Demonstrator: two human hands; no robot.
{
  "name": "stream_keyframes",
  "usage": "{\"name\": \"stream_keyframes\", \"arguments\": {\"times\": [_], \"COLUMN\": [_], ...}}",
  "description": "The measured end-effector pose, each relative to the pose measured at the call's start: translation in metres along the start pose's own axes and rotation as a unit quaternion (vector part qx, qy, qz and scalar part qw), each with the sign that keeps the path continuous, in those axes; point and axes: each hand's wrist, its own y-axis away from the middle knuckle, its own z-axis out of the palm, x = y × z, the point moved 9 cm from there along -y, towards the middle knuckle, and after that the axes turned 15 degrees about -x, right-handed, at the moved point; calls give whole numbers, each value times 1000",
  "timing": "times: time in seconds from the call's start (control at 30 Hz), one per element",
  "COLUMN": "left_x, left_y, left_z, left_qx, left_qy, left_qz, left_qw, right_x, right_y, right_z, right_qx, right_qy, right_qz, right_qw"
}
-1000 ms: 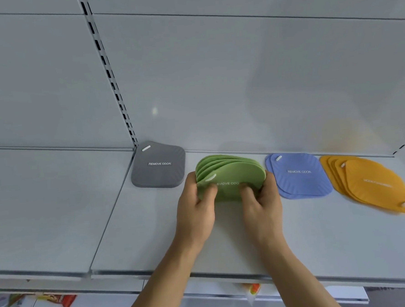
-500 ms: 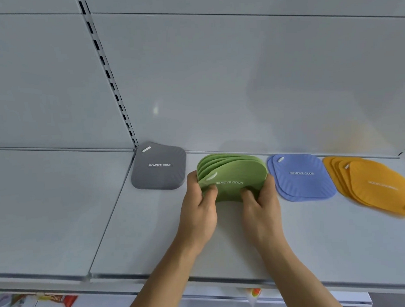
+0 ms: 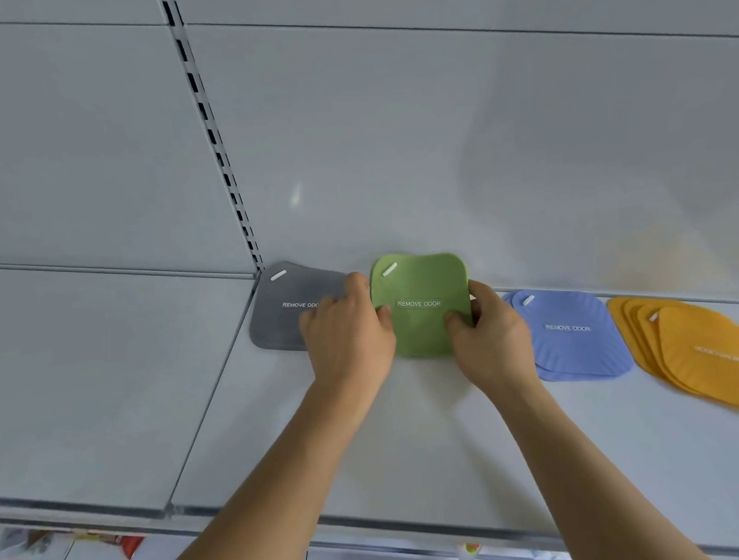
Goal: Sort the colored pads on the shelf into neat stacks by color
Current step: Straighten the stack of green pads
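Note:
The green pads (image 3: 420,285) stand upright on the white shelf (image 3: 411,428), squared into one bundle, label facing me. My left hand (image 3: 347,328) grips their left edge and my right hand (image 3: 488,337) grips their right edge, thumbs on the front. A grey pad stack (image 3: 281,319) lies flat to the left, partly behind my left hand. A blue pad stack (image 3: 574,336) lies to the right, slightly offset. Several orange pads (image 3: 705,350) are fanned out at the far right.
The shelf's back wall (image 3: 394,148) rises right behind the pads, with a slotted upright (image 3: 217,150) at the left. An adjoining shelf panel (image 3: 83,375) lies to the left. Packaged goods (image 3: 111,542) show on a lower shelf below the front edge.
The fanned green pads have been gathered and raised upright into one even bundle between both hands. The view has shifted so the other stacks sit lower and further right.

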Motion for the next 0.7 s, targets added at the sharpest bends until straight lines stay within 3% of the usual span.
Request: {"name": "stream_keyframes", "arguments": {"times": [0.3,0.57,0.7], "left_x": [-1,-1,-5], "left_y": [0,-2,-4], "left_z": [12,17,17], "left_qx": [40,60,64], "left_qy": [-83,-44,-24], "left_qz": [36,85,92], "left_qw": [995,994,993], "right_x": [11,12,19], "right_y": [-9,-3,-4], "right_z": [9,10,11], "right_qx": [33,61,46], "right_qy": [93,113,63], "right_qz": [-28,-48,-32], "right_qw": [995,991,996]}}
